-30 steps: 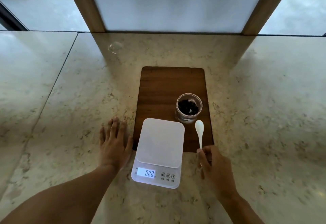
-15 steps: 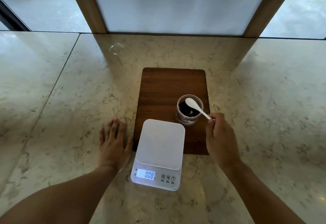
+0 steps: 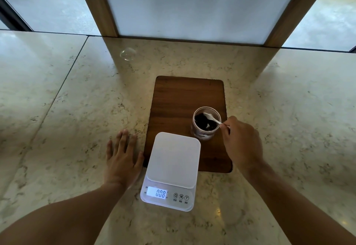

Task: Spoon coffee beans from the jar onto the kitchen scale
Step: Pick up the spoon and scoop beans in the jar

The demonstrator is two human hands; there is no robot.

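Note:
A small clear glass jar (image 3: pixel 215 114) of dark coffee beans (image 3: pixel 200 121) stands on the right side of a dark wooden board (image 3: pixel 179 98). My right hand (image 3: pixel 240 142) pinches the handle of a white spoon (image 3: pixel 211 118), whose bowl is dipped into the jar among the beans. A white kitchen scale (image 3: pixel 173 161) sits in front of the jar, half on the board, its platform bare and its display reading 0.00. My left hand (image 3: pixel 122 160) lies flat on the marble counter just left of the scale, fingers spread, holding nothing.
The marble counter (image 3: pixel 67 119) stretches wide to both sides. A clear round lid-like object (image 3: pixel 127 53) lies at the back left. Behind the board rises a frosted panel (image 3: pixel 192 5) in a wooden frame, with windows on either side.
My right hand picked the spoon up from the board beside the scale, carried it over the jar, and has now lowered its bowl into the beans. The left hand stayed still.

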